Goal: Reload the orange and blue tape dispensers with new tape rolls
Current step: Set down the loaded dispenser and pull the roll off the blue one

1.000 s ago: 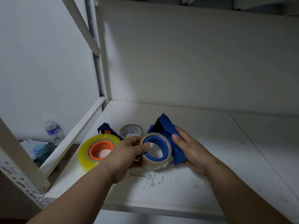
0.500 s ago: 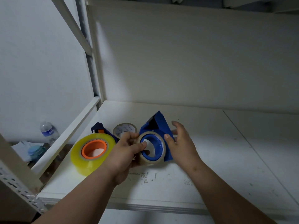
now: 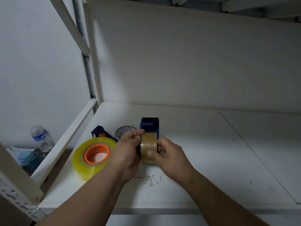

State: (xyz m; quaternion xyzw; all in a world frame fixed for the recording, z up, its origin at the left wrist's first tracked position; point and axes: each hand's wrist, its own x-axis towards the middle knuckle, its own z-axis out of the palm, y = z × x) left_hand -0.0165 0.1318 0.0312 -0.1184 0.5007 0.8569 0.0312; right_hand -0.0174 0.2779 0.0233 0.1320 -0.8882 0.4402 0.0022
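Observation:
The blue tape dispenser (image 3: 150,126) stands on edge on the white shelf (image 3: 211,152), its toothed blade pointing away from me. A brownish clear tape roll (image 3: 148,145) sits on it, its outer face toward me. My left hand (image 3: 126,154) grips the roll and dispenser from the left, fingertips at the top. My right hand (image 3: 169,154) grips them from the right, its thumb pressing the roll's face. To the left lies the orange dispenser (image 3: 96,154) with a fat yellow tape roll (image 3: 81,165) around its orange hub; its dark blue cutter end (image 3: 99,131) sticks out behind.
A small grey tape core (image 3: 121,132) lies flat behind my left hand. The shelf's white back panel and left post close the space. Below the shelf at left stand a water bottle (image 3: 40,137) and a blue-lidded jar (image 3: 26,158). Scuff marks sit near the front edge.
The blue dispenser with its roll has been turned from side-on, hub facing me, to edge-on with the tape's outer face toward me. Both hands shifted their grip around it.

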